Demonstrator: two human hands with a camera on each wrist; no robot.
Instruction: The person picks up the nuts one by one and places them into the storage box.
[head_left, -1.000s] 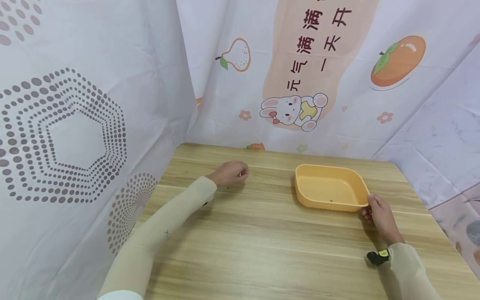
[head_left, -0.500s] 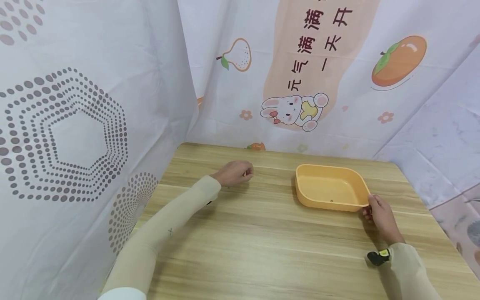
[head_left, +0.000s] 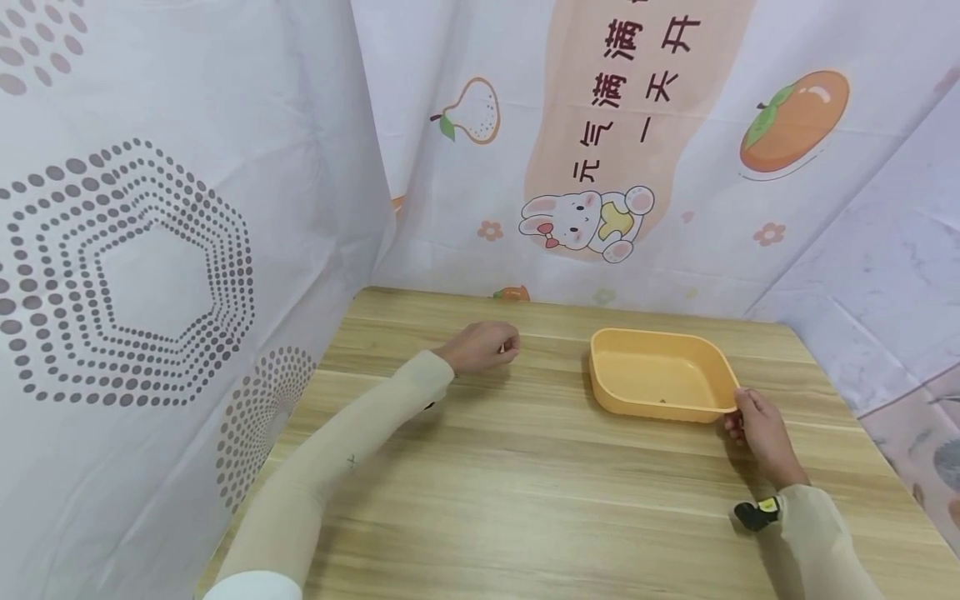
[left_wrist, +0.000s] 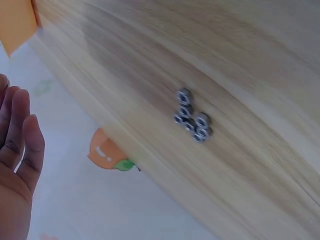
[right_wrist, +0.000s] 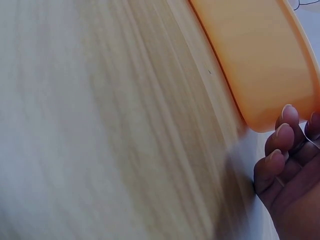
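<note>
My left hand [head_left: 482, 347] is above the table left of the orange plastic tray [head_left: 663, 379], fingers curled and apart from it. Only part of the left hand [left_wrist: 20, 150] shows in the left wrist view; its fingertips reach the frame edge, so anything pinched there is hidden. Several small metal hex nuts [left_wrist: 201, 121] lie clustered on the wood in that view. At the tray's near right corner, my right hand [head_left: 765, 437] grips the rim; its curled fingers [right_wrist: 280, 140] show by the tray wall. A small dark speck [head_left: 662, 402] sits inside the tray.
The wooden table [head_left: 540, 500] meets a printed curtain [head_left: 450, 217] along its back edge. Another curtain [head_left: 315, 167] with dotted patterns hangs on the left side. A black wrist device [head_left: 756, 516] is strapped at the right wrist.
My left hand has moved steadily right toward the tray, fingers still curled. The right hand and the tray have stayed in place.
</note>
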